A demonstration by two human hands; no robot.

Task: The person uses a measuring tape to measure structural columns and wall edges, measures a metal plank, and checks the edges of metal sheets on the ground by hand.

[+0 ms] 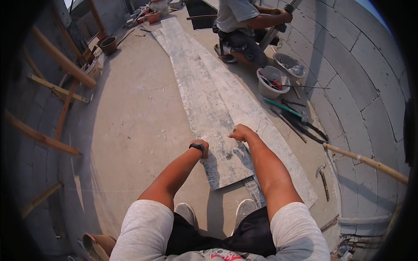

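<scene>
A long grey, stained board (220, 167) stretches away from my feet, its near end above the floor with a shadow beneath. My left hand (201, 148), with a dark watch at the wrist, is closed around its left edge. On the opposite edge, my right hand (241, 133) is closed with the thumb over the top; its other fingers are mostly hidden. A second pale board (278, 152) lies under and to the right of the first. My shoes (186, 213) stand on the concrete at the near end.
A person (244, 32) kneels ahead at the right, holding a metal bar by the block wall (357, 82). Nearby are a white bucket (272, 89) of tools, a green-handled tool (283, 106) and a hammer (323, 180). Wooden props (61, 56) lean at left.
</scene>
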